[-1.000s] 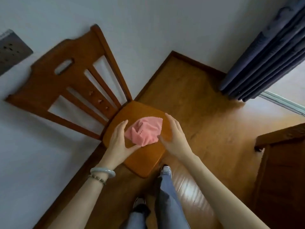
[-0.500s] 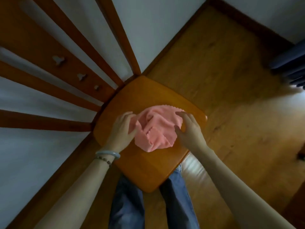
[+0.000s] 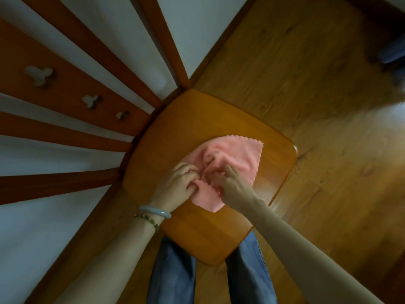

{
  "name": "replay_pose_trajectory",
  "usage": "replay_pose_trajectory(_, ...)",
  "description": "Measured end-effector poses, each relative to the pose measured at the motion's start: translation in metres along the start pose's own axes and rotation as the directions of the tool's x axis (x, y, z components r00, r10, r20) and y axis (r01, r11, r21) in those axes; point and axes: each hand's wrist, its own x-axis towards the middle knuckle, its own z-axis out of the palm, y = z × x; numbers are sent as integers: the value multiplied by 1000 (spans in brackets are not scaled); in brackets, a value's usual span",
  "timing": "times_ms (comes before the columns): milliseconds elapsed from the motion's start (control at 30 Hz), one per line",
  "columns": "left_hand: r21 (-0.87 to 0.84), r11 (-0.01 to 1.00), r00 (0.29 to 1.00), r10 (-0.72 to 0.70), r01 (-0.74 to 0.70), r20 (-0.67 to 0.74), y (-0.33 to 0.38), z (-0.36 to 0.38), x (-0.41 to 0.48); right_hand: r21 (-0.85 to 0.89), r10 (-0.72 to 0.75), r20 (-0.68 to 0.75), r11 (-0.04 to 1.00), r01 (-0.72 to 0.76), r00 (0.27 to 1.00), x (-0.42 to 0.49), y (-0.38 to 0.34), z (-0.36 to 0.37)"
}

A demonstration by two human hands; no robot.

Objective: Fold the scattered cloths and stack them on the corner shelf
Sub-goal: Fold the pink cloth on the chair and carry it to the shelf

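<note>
Head camera, looking steeply down: a pink cloth (image 3: 237,153) with a zigzag-cut edge lies on the seat of a wooden chair (image 3: 197,119), towards the seat's right half. Its far corner lies flat, while its middle is bunched into creases. The person's left hand (image 3: 178,183) rests on the near left part of the cloth, its fingers curled in and pinching a fold of fabric at the edge. The right hand (image 3: 234,187) sits just beside it, almost touching, its fingers curled down and gripping the crumpled middle of the cloth. A small flap of cloth shows between and below the two hands. The left wrist wears a pale bangle (image 3: 156,212) and a beaded bracelet (image 3: 151,220). The chair's slatted back (image 3: 65,93), with small cut-out shapes, fans out to the upper left against a white wall (image 3: 32,227). Legs in blue jeans (image 3: 173,279) stand at the seat's near edge on a wooden floor (image 3: 306,88).
</note>
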Motion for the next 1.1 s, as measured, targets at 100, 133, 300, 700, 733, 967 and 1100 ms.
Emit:
replay_pose_trajectory(100, -18, 1000, 999, -22, 23, 33, -2, -6, -6, -67, 62, 75, 996, -57, 995, 0, 0, -11)
replay_pose_trajectory(133, -47, 997, 997, -57, 60, 48, -1, -12, -9, -85, 85, 89, 993, -77, 992, -2, 2, -19)
replay_pose_trajectory(300, -265, 924, 961, -261, 276, 90, 12, -55, -23, 5, 213, -73, 977, -214, 974, -13, 0, -78)
replay_pose_trajectory(700, -123, 977, 933, -206, 177, -296, 63, -208, -65, 60, 149, -513, 989, -137, 846, -55, -79, -237)
replay_pose_trajectory(733, -94, 982, 919, -186, 163, -349, 69, -221, -67, 49, 124, -535, 992, -116, 836, -55, -86, -250)
replay_pose_trajectory(967, 44, 997, 850, -37, 70, -526, 92, -281, -80, 6, 58, -621, 998, -70, 782, -63, -114, -298)
replay_pose_trajectory(1100, -22, 997, 919, -71, 67, -387, 85, -262, -91, 24, 63, -495, 998, -59, 867, -76, -105, -285)
